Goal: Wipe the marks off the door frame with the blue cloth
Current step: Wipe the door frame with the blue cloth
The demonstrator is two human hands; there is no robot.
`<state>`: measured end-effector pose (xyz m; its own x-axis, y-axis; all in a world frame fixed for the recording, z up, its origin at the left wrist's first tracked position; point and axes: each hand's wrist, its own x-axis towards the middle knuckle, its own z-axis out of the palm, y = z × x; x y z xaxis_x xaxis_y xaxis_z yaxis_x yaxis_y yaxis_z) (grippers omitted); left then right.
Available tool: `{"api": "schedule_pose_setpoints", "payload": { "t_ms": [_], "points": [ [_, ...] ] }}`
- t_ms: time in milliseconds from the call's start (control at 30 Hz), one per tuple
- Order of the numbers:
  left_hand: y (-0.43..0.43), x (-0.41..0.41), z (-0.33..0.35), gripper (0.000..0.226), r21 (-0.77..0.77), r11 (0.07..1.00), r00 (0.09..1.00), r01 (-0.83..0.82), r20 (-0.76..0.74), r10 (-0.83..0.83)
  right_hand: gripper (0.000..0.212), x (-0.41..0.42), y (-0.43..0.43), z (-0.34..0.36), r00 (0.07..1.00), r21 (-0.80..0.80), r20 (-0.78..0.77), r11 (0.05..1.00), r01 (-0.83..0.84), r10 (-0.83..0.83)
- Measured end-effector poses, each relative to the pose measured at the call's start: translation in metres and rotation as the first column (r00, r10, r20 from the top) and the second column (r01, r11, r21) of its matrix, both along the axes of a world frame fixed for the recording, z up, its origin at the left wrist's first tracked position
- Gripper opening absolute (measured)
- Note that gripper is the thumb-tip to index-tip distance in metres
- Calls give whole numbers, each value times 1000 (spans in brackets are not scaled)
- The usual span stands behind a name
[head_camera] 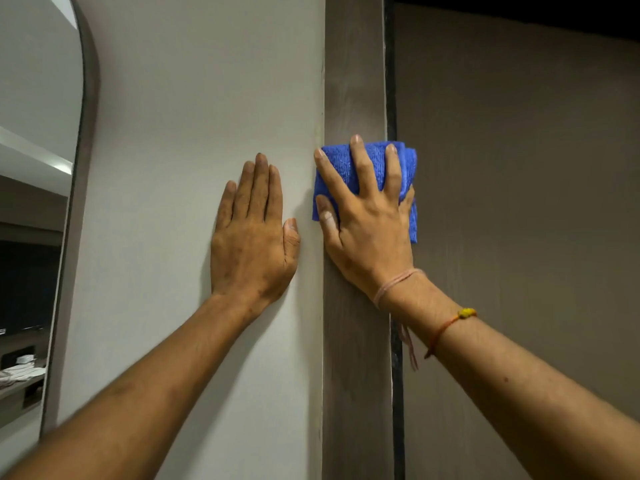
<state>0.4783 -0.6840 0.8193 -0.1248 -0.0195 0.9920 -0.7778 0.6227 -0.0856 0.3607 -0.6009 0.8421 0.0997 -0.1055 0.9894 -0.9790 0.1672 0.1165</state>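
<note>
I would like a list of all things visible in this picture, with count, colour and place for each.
blue cloth: one, blue, folded, pressed on the door frame under the right hand.
door frame: one, grey-brown, vertical, centre right.
wall: one, pale grey, left of the frame.
door: one, brown-grey, right of the frame.
mirror: one, arched, dark rim, far left.
wrist threads: two, pink and orange, on the right wrist.
left hand: one, flat on the wall.
right hand: one, spread over the cloth.
</note>
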Motion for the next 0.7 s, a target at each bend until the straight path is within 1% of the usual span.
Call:
{"api": "schedule_pose_setpoints", "payload": {
  "t_ms": [67,133,200,267,400,533,600,700],
  "points": [
    [-1,0,-1,64,-2,1000,1000,-1,-2,1,53,-1,1,10,1000,19,-3,1000,14,-14],
    [-1,-1,-1,64,-1,1000,1000,-4,-5,4,53,-1,1,35,999,33,-9,999,32,-32],
    [-2,-1,0,65,5,1000,1000,-16,0,16,53,1,1,58,1000,29,14,999,27,-28],
    [-3,1,4,65,4,1000,1000,-22,13,22,52,3,-1,66,999,12,35,1000,24,-25],
    [-3,2,14,65,-6,1000,999,-29,20,29,53,2,-3,45,999,-20,41,1000,6,-6],
    [-2,1,27,66,-14,1000,1000,-28,4,28,53,2,-2,-6,999,-48,35,999,-9,11],
    [-2,-2,39,67,-21,999,1000,-29,8,29,52,1,-2,-21,999,-29,36,999,-13,14],
    [-2,-7,50,67,-12,1000,1000,-19,2,19,53,-1,-1,-20,999,1,48,1000,-24,24]
  ]
}}
